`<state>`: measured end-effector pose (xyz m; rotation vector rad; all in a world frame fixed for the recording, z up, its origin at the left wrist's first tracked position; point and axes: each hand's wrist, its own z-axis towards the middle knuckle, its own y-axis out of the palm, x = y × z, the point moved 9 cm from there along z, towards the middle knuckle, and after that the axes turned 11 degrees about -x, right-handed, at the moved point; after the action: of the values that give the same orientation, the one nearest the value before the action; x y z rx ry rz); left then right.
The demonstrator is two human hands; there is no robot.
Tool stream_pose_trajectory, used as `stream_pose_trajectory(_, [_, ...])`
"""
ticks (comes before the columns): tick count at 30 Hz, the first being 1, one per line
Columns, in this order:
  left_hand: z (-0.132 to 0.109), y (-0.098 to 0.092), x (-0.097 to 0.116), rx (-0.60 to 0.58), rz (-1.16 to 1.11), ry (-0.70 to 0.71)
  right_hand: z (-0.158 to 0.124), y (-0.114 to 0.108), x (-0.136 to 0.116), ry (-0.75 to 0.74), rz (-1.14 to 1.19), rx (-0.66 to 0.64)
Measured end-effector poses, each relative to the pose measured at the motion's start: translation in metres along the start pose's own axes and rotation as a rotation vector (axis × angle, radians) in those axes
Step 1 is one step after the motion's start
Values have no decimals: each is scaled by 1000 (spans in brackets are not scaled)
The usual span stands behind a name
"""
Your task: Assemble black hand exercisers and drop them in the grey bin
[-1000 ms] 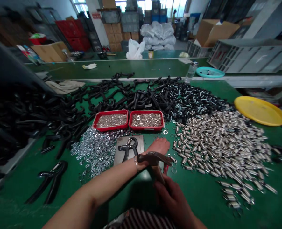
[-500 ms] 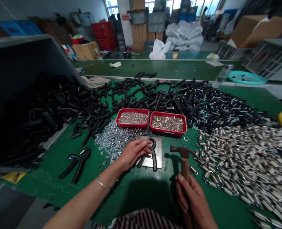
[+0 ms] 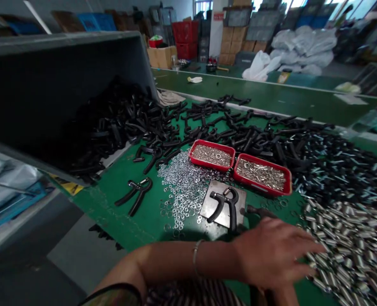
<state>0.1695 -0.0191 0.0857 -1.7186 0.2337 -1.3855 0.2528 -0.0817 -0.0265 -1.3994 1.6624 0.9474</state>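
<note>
My left hand [image 3: 271, 250] is open and spread, reaching over the edge of a heap of steel coil springs [image 3: 344, 250] and holding nothing. Beneath it, my right hand [image 3: 281, 294] is mostly cut off by the frame's bottom edge. A claw hammer's dark head [image 3: 260, 211] shows just above my left hand, whose forearm hides most of the handle; its butt shows by my right hand. A black hand grip exerciser [image 3: 231, 208] lies on a steel plate [image 3: 240, 199] near my left wrist. Loose steel washers [image 3: 184, 191] spread left of the plate.
Two red trays [image 3: 212, 146] [image 3: 265, 163] of small metal parts stand beyond the plate. Black handles [image 3: 239, 136] and bolts [image 3: 335, 170] are heaped behind them. A grey bin [image 3: 64, 85] looms left, with a finished grip [image 3: 134, 195] nearby. Another green bench runs behind.
My view has swung left. My left hand has left the grip on the plate and crossed right toward the springs. The hammer head now sits lower, behind that hand.
</note>
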Motion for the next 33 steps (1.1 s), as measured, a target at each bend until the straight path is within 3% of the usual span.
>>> stream_pose_trajectory(2, [-27,-1,-15,7,-56,29,-2,-1,4,8,29,4])
stream_pose_trajectory(5, [-94,-22,-79,146,-131,-151,-1,4,14,35,172,-23])
stream_pose_trajectory(8, [-163,-69,-141,393,-39,-406,3,14,19,69,218,-62])
stream_pose_trajectory(10, [-177,-106,-160,490,78,-457,6,20,18,74,194,-74])
stream_pose_trajectory(12, [-153,-138,-169,451,205,-396,8,24,16,69,170,-84])
stream_pose_trajectory(14, [-107,-166,-179,388,318,-324,8,26,15,60,155,-94])
stream_pose_trajectory(16, [-57,-187,-201,314,466,-378,8,25,16,48,149,-90])
stream_pose_trajectory(19, [0,-205,-232,225,580,-488,6,17,20,52,166,-53])
stream_pose_trajectory(21, [20,-206,-241,208,586,-496,6,15,22,58,191,-48])
stream_pose_trajectory(26, [18,-197,-246,250,590,-489,10,21,19,37,169,-86])
stream_pose_trajectory(31, [1,-208,-255,366,546,-555,14,24,22,81,78,-99])
stream_pose_trajectory(33, [0,-213,-253,428,452,-516,14,23,22,85,84,-100])
